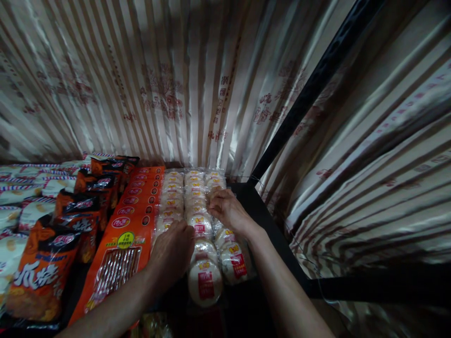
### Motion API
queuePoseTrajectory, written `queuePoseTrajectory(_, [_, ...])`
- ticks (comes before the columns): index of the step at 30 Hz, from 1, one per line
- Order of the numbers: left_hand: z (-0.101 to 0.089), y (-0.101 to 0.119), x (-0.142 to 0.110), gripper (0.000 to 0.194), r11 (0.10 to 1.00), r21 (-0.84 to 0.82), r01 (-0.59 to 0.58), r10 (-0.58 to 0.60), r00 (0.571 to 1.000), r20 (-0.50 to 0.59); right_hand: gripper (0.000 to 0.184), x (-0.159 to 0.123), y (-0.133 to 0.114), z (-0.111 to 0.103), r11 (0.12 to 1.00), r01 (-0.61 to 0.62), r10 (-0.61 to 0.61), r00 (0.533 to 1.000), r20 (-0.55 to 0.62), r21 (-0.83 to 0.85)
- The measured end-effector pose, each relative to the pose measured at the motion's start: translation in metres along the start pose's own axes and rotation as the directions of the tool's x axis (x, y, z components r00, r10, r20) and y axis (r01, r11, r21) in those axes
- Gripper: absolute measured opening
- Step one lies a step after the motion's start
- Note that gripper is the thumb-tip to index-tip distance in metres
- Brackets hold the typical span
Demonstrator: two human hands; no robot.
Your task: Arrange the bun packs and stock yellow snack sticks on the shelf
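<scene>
Clear packets of round white rice crackers [205, 282] with red and yellow labels lie overlapping in three columns on a dark shelf. My left hand [175, 246] is closed at the front of the left column, its fingers bent around the edge of a packet that it mostly hides. Over the right column, my right hand [229, 209] has its fingers curled and pinched on a rice cracker packet, which the hand partly covers. Below it, more rice cracker packets [237, 263] lie tilted against each other.
Left of the crackers lie overlapping orange snack packs [121, 234], then orange-and-black bags [42, 272] and white packets [33, 213]. A black metal post [303, 103] rises at the shelf's [271, 225] back right corner. Pleated printed sheeting [197, 84] hangs behind and to the right.
</scene>
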State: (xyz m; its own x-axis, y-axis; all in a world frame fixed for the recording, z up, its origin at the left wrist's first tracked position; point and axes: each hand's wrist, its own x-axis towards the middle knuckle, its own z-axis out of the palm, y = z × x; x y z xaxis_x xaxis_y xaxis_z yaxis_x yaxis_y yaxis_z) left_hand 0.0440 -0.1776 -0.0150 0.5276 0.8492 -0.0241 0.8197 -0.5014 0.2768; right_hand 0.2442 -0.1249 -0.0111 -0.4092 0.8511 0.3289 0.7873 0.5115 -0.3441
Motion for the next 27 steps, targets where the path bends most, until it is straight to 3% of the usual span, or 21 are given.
queuePoseTrajectory(4, [-0.003,0.005,-0.008,0.025,0.998,-0.055,0.016,-0.012,0.997,0.076,0.011,0.000,0.001,0.002,1.000,0.017,-0.017,1.000,-0.022,-0.009])
queuePoseTrajectory(9, [-0.004,0.004,-0.003,0.023,0.998,0.043,0.053,-0.059,0.986,0.158,0.011,0.000,0.001,0.002,1.000,0.003,-0.003,1.000,-0.017,-0.009])
queuePoseTrajectory(16, [0.005,-0.006,0.004,0.024,0.998,0.055,0.031,-0.035,0.996,0.086,0.010,0.000,-0.001,-0.001,1.000,0.003,-0.003,1.000,-0.001,0.001])
queuePoseTrajectory(27, [0.003,0.001,0.011,0.024,0.987,0.107,0.122,-0.130,0.989,0.069,0.004,0.000,0.001,-0.001,1.000,0.003,-0.003,1.000,-0.003,0.011])
